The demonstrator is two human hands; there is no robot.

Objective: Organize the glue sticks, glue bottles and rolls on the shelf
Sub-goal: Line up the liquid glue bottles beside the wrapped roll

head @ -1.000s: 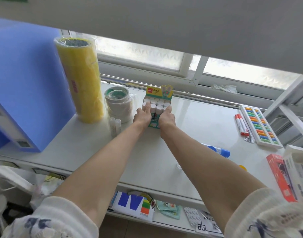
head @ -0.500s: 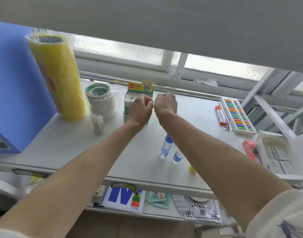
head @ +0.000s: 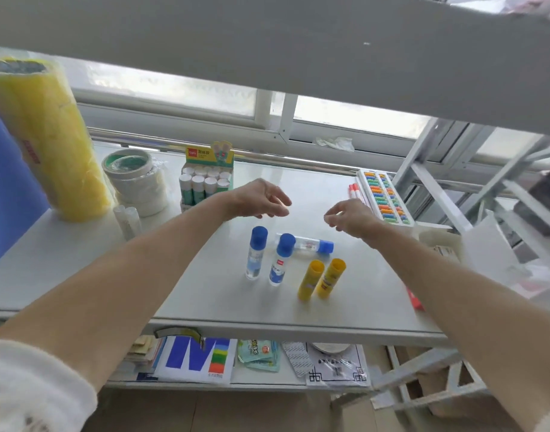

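A display box of white-capped glue sticks (head: 205,182) stands at the back of the white shelf (head: 205,307). Left of it are a stack of white tape rolls (head: 136,179) and a tall yellow roll pack (head: 46,135). Two upright blue-capped glue bottles (head: 255,252) (head: 281,258) stand mid-shelf, a third (head: 311,244) lies behind them. Two yellow glue sticks (head: 311,279) (head: 331,277) stand beside them. My left hand (head: 258,198) and right hand (head: 348,215) hover above the bottles, fingers loosely curled, holding nothing.
Two small clear tubes (head: 127,217) stand before the tape rolls. A blue box (head: 8,188) fills the far left. Red markers (head: 355,193) and a colourful bead tray (head: 383,194) lie at right, with boxes (head: 439,244) beyond. An upper shelf (head: 298,51) overhangs; packets (head: 199,358) lie on the lower one.
Both hands have let go of the glue stick box and drawn back toward the middle of the shelf, spreading apart. The camera has tilted down, bringing the bottles and yellow sticks into view.
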